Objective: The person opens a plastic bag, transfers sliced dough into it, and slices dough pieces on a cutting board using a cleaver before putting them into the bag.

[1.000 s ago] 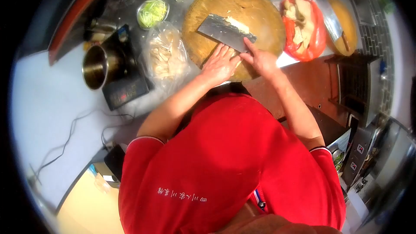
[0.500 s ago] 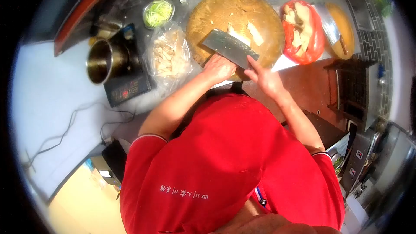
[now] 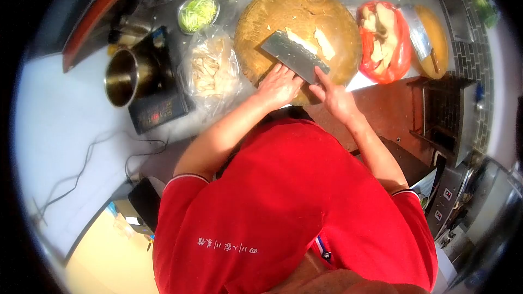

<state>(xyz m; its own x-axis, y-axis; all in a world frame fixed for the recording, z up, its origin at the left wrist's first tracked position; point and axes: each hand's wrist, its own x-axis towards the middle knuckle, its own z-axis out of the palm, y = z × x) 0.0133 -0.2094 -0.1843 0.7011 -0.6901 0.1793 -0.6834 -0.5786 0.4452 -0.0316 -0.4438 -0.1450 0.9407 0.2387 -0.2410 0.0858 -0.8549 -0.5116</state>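
Observation:
My right hand [image 3: 336, 99] is closed around the handle end of a cleaver [image 3: 294, 56], its index finger lying along the broad blade. The blade slants across the near part of a round wooden chopping board [image 3: 289, 8]. My left hand [image 3: 279, 86] rests at the board's near edge, fingers stretched toward the blade, fingertips close against it. Whatever lies under that palm is hidden. Just beyond the blade are pale cut pieces [image 3: 324, 43] of food, with small scraps scattered on the wood.
Left of the board stand a clear bag of pale slices [image 3: 210, 71], a bowl of green shreds [image 3: 197, 13] and a metal pot [image 3: 122, 78] beside an induction cooker [image 3: 158, 113]. On the right lie a red bag of pale pieces [image 3: 384, 41] and another knife [image 3: 418, 35] on a smaller board [image 3: 433, 32].
My left hand's fingers have straightened from a more curled pose and reach toward the blade. The cleaver and right hand have shifted only slightly; the whole view has moved a little.

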